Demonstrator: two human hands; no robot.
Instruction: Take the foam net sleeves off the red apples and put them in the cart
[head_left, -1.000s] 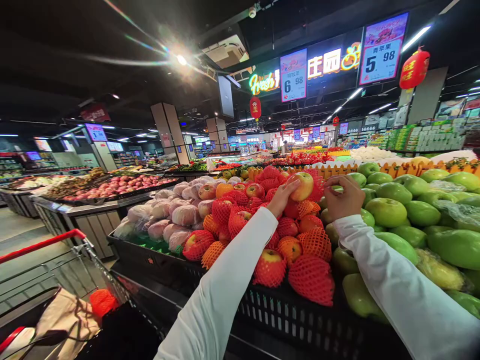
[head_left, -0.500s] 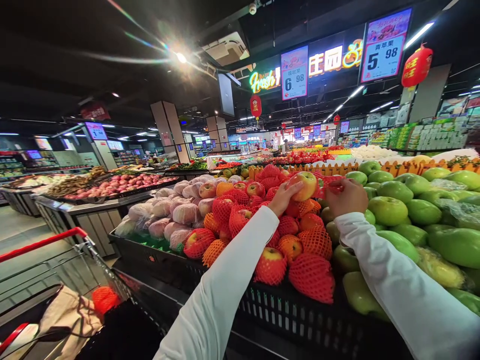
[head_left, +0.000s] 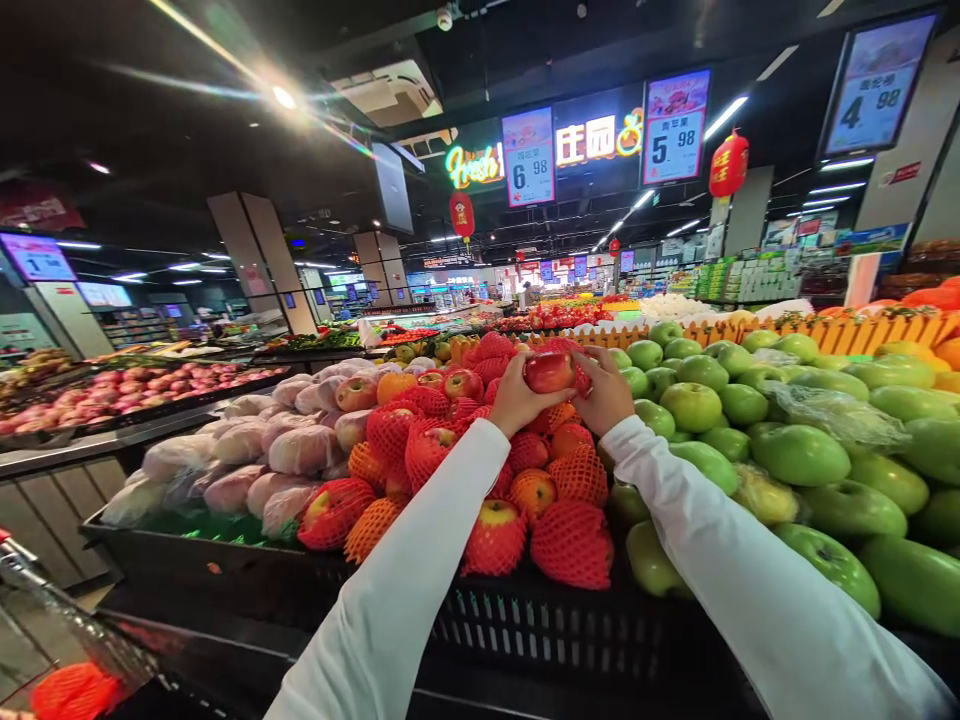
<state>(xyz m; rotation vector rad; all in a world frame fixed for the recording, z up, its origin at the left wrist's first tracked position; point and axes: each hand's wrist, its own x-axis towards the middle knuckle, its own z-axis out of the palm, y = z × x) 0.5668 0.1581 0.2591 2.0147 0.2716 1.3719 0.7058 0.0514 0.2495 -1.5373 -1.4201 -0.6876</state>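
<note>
A bare red apple [head_left: 550, 373] is gripped in my left hand [head_left: 516, 398], above the middle of the fruit pile. My right hand [head_left: 604, 392] is closed close by its right side, on a red foam net [head_left: 581, 376] that shows between the fingers and the apple. Whether the net touches the apple I cannot tell. Beneath both hands lie apples in red and orange foam nets [head_left: 571, 542]. Green apples [head_left: 690, 408] are heaped just right of my right hand.
Plastic-wrapped pale fruit [head_left: 304, 447] lies to the left in the same display. A black crate edge [head_left: 555, 630] runs along the front. At the lower left is part of a shopping cart [head_left: 67, 590] with a red netted item [head_left: 76, 690]. Price screens [head_left: 529, 155] hang overhead.
The apple has been turned, showing its red side instead of the yellow one. My right hand has brought the red net in against or close to the apple. The view has swung right.
</note>
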